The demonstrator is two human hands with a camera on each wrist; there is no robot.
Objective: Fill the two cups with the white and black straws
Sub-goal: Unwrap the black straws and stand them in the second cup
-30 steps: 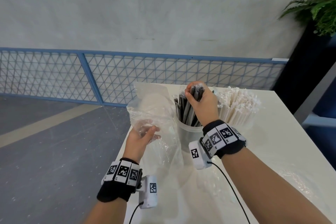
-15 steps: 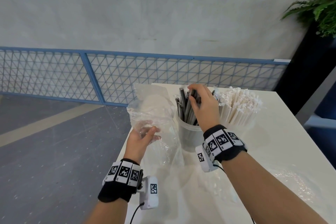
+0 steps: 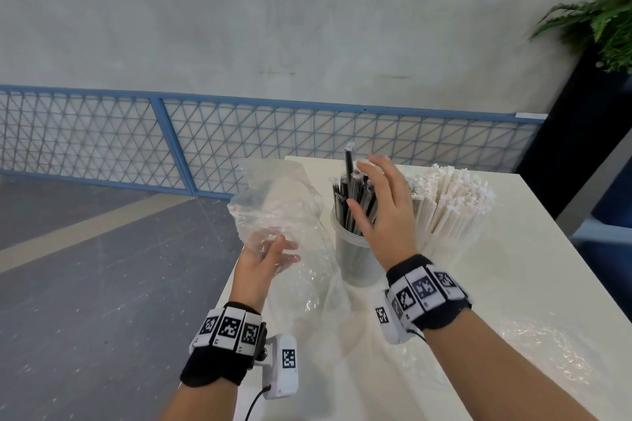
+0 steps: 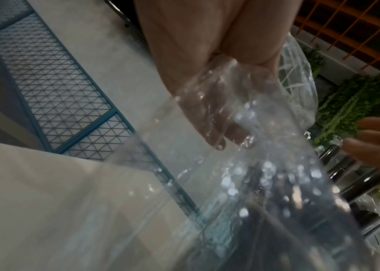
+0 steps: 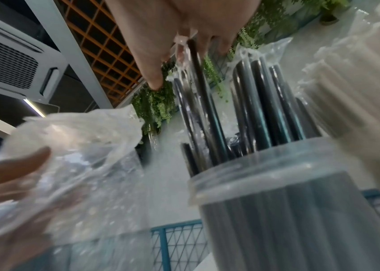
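A blue mesh fence (image 3: 239,143) ran below a grey wall (image 3: 273,10), with a fern (image 3: 602,20) at upper right of the frame.

Black straws (image 3: 355,202) upright in clear cup (image 3: 355,260) — white straws (image 3: 455,202) alongside.

Both bare forearms wear black fabric wristbands (image 3: 431,314) covered in white tiles with black square-code markers, each with a white boxy camera unit (image 3: 285,366) attached, thin black cable (image 3: 254,403) trailing off, probably power.

The right hand (image 3: 383,212) is raised with fingers spread and straight; the left hand (image 3: 265,258), lower, curls its fingers in a grip; marker bands circle both wrists.
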